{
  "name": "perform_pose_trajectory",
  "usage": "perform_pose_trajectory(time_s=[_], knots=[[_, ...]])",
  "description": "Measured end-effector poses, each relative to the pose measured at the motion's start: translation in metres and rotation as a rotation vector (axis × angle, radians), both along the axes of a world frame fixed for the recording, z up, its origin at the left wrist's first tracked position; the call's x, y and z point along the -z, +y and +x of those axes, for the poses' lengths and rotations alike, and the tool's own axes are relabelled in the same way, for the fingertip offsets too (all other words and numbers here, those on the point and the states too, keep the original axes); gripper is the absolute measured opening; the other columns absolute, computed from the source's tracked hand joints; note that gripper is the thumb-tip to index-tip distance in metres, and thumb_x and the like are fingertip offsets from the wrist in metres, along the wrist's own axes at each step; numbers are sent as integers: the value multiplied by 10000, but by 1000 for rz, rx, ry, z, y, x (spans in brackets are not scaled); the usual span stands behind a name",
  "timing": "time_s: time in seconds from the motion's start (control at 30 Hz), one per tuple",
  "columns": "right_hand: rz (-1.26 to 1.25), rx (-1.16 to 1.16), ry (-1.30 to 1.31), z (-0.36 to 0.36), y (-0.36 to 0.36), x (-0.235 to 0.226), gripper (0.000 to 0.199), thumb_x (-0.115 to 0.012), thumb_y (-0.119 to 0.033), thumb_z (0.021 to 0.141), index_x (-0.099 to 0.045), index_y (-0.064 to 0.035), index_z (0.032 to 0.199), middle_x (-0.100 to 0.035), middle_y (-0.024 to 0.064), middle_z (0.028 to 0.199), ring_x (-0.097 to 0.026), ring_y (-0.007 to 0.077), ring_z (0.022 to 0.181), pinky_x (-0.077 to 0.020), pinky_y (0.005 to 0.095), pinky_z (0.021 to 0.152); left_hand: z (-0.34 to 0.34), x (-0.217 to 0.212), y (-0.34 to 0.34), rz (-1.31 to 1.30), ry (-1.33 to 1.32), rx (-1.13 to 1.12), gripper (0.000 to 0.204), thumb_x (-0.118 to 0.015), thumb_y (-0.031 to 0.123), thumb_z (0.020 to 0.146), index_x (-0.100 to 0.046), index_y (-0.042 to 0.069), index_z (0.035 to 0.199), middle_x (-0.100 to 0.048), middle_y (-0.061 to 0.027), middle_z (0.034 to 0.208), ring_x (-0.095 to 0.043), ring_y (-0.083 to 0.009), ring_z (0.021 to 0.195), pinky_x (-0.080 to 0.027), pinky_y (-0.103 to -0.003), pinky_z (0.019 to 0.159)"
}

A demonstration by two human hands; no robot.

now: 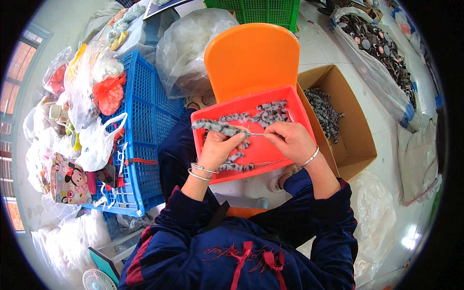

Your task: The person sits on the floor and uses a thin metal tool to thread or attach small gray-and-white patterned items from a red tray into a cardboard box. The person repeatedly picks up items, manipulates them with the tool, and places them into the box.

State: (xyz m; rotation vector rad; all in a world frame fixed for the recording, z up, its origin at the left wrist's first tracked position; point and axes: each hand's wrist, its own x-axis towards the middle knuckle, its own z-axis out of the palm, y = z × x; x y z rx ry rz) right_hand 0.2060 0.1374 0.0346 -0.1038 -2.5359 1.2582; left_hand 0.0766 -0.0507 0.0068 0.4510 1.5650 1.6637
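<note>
Over a red plastic tray [270, 164], my left hand [218, 149] pinches a narrow strip of grey fur fabric with dark spots [212, 126], which sticks out to the left. My right hand [291, 140] is closed on a thin metal tool [256, 134]. Its tip meets the strip's end at my left fingertips; I cannot tell whether it is tweezers or forceps. More spotted fur pieces [270, 112] lie in the tray, some at the back right and others beneath my left hand.
The tray rests against an orange chair [253, 58]. To its right stands an open cardboard box [355, 145] holding spotted fur pieces [323, 108]. A blue crate [145, 150] piled with bags is on the left. Behind are a clear bag of white stuffing [186, 53] and a green crate [266, 12].
</note>
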Motion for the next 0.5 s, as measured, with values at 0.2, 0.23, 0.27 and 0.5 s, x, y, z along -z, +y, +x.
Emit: perform_pose_trajectory(time_s=[0.2, 0.23, 0.27, 0.5], knots=[[23, -17, -1, 4, 2, -2, 55, -658, -75, 841, -650, -31, 874, -637, 106, 745, -626, 240, 667, -492, 324, 602, 2, -10, -1, 5, 5, 42, 122, -620, 77, 896, -678, -14, 952, -666, -30, 787, -577, -56, 650, -455, -192, 574], [21, -30, 5, 4, 2, -2, 52, -656, -71, 840, -650, -32, 873, -638, 105, 746, -625, 239, 666, -493, 324, 603, 2, -11, -1, 21, 8, 60, 123, -620, 76, 895, -678, -16, 953, -666, -31, 788, -578, -57, 648, -456, -192, 573], [18, -42, 11, 4, 2, -2, 48, -655, -67, 839, -651, -33, 873, -639, 103, 746, -625, 239, 665, -494, 325, 603, 2, -12, -1, 37, 11, 77, 123, -620, 74, 894, -678, -17, 953, -667, -32, 788, -578, -57, 647, -456, -192, 572], [-78, -105, 1, 5, 2, -4, 40, -637, -36, 836, -645, -24, 874, -635, 97, 726, -619, 205, 634, -482, 296, 580, 1, -16, -2, -11, -121, 113, 121, -622, 73, 895, -678, -23, 944, -666, -42, 792, -587, -74, 635, -469, -199, 582]])
